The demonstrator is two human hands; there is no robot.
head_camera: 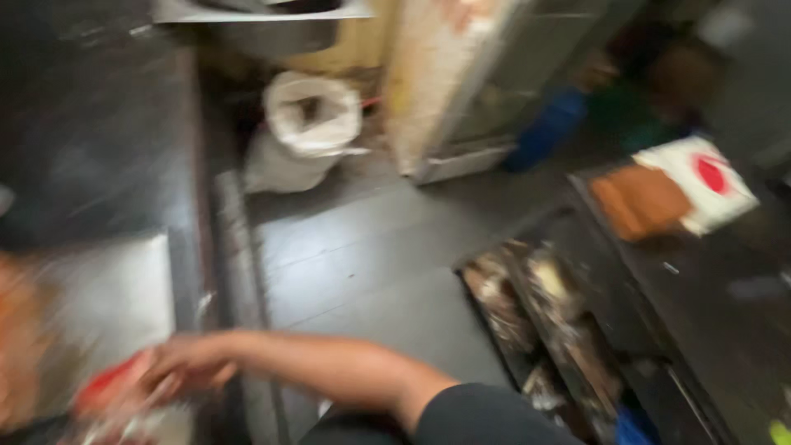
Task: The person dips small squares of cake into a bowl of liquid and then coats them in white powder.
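The whole view is motion-blurred. My left hand (188,363) reaches to the left over the edge of a dark counter (99,140), my bare forearm and black sleeve trailing back to the bottom centre. Its fingers lie against a red and white object (111,389) at the lower left. The blur hides whether they grip it. My right hand is out of view.
A white sack (309,124) with an open top stands on the grey floor (371,264) at the back. A pale cabinet (461,91) rises beside it. On the right, a dark counter (717,288) holds an orange and white packet (671,194), above cluttered shelves (544,321).
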